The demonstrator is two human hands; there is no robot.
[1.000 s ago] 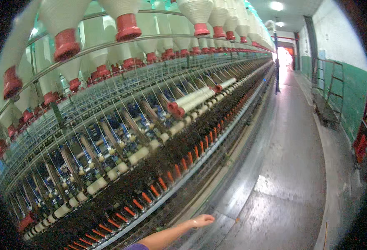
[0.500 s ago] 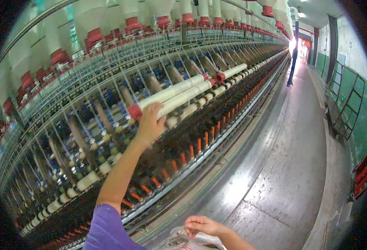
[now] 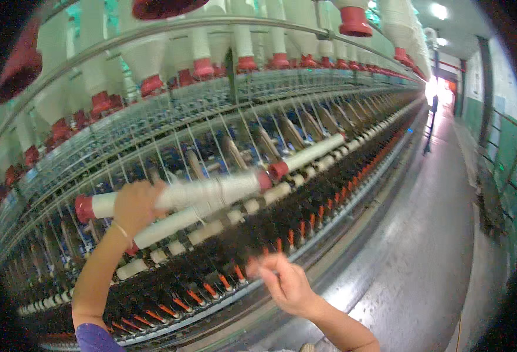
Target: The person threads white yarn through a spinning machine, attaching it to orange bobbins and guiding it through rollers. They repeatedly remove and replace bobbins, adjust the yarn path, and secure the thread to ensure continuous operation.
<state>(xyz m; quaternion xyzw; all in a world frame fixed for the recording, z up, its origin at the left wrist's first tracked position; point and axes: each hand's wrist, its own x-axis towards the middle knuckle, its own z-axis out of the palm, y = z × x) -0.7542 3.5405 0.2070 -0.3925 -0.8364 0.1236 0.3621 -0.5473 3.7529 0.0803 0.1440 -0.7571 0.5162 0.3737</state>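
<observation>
My left hand (image 3: 137,206) is wrapped around a long white bobbin of roving (image 3: 211,190) with red ends, lying slantwise over the front of a spinning machine. Just below it rests a second white bobbin (image 3: 167,227), partly covered by the first. A third bobbin (image 3: 314,154) with a red end lies farther along the same row. In front of the orange spindles (image 3: 239,273), my right hand (image 3: 287,284) is raised with its fingers curled together. Its fingertips are blurred, and I cannot make out anything in them.
Overhead hang many large white bobbins with red bases (image 3: 355,22), below a metal rail (image 3: 235,21). White rollers (image 3: 207,232) run along the machine. On the right, a grey aisle floor (image 3: 411,258) stretches beside a green and white wall (image 3: 507,141).
My left hand has lifted the upper bobbin's near end and shifted it left. My right hand has risen from the low white bag toward the spindles. The view has turned a little.
</observation>
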